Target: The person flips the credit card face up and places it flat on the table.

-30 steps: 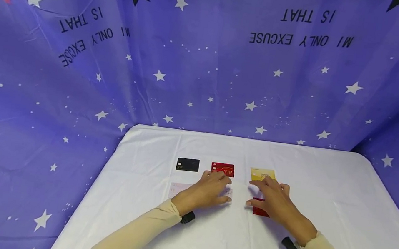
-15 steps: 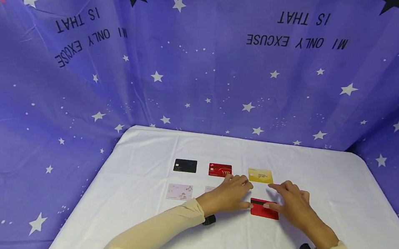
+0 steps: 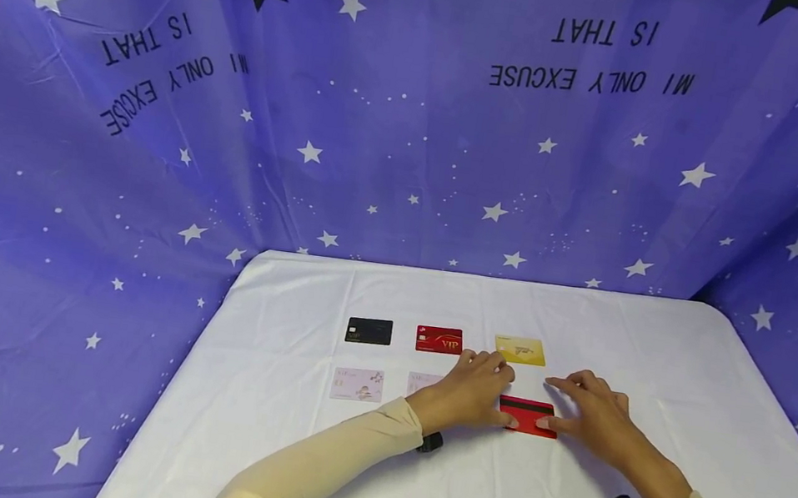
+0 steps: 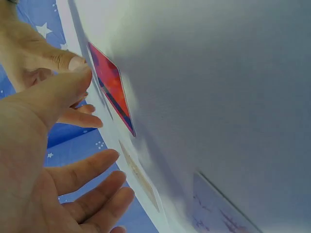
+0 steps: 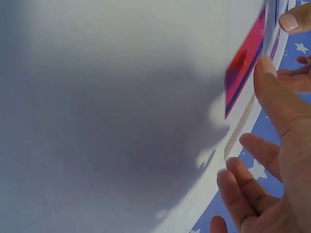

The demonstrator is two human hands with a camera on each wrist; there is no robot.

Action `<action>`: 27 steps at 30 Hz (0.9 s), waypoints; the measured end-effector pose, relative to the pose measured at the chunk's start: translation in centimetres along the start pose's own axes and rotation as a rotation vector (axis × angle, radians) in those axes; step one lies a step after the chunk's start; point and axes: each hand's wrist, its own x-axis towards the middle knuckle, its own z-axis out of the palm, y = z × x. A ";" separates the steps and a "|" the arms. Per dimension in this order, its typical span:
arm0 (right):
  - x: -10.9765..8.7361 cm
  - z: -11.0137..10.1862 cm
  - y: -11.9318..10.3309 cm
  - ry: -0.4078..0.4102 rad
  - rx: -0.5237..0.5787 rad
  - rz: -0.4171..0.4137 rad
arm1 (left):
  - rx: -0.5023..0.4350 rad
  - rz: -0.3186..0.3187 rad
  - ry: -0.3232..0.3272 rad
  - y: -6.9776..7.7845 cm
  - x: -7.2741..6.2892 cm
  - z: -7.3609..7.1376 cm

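Observation:
A red card with a black stripe (image 3: 527,416) lies flat on the white-covered table, between the two hands. My left hand (image 3: 475,389) is at its left side, thumb at the card's lower left part and the other fingers spread forward. On the right, my right hand (image 3: 596,418) has its thumb over the card's right part and its fingers loosely extended. Both wrist views show the thumbs close to the red card; whether they touch it, I cannot tell. A yellow card (image 3: 520,350) lies just beyond. The left hand partly hides a pink card (image 3: 422,382).
In the back row, a black card (image 3: 369,331) and a red VIP card (image 3: 439,339) lie left of the yellow one. Another pink card (image 3: 357,384) sits at the front left. A purple star-patterned cloth (image 3: 416,117) hangs around the table (image 3: 264,467).
My left hand has moved right, from over the pink cards to the red striped card. The right hand has shifted right, uncovering most of that card. The view has turned slightly.

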 end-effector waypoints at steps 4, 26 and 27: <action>-0.3 0.3 -0.2 -0.019 -0.002 -0.007 | -0.010 0.010 -0.020 0.0 0.0 0.1; -1.1 0.7 -0.1 -0.009 0.052 0.019 | 0.008 0.045 -0.059 0.5 -0.2 0.6; -1.1 0.8 0.0 -0.009 0.052 0.020 | 0.014 0.046 -0.058 0.5 -0.2 0.6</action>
